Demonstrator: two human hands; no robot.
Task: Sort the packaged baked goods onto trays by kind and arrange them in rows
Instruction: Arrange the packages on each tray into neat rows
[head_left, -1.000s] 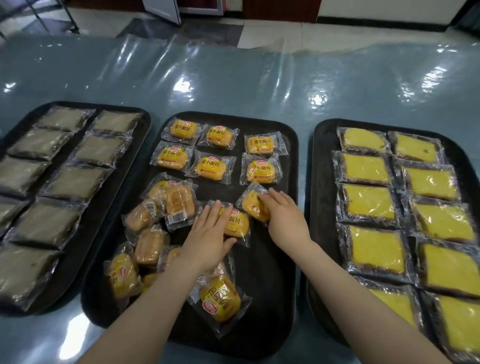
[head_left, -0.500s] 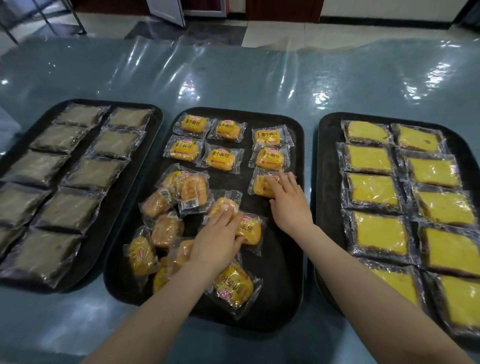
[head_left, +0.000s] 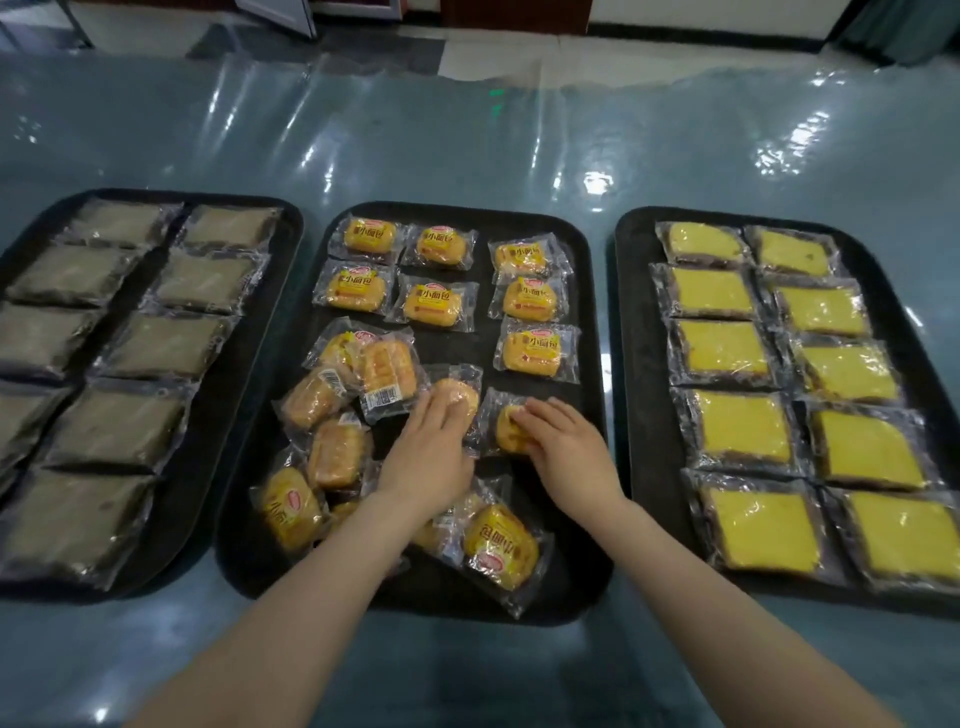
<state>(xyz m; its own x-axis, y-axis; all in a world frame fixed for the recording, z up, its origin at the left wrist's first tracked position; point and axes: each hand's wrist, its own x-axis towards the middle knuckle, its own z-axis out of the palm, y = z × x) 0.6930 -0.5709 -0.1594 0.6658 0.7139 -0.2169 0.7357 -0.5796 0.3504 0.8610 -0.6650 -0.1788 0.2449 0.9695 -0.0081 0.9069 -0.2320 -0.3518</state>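
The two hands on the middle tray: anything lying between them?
Head view: only bare black tray between left hand and right hand.

Three trays are set side by side on the table (head_left: 467, 145). The left tray (head_left: 291, 228) and the right tray (head_left: 628, 244) are each filled in two columns. On the middle tray (head_left: 587, 249), rows are laid toward the frame's top, and a loose heap (head_left: 332, 415) is left at lower left.

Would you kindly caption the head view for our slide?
Both hands, left hand and right hand, arranging packaged small breads on the middle tray.
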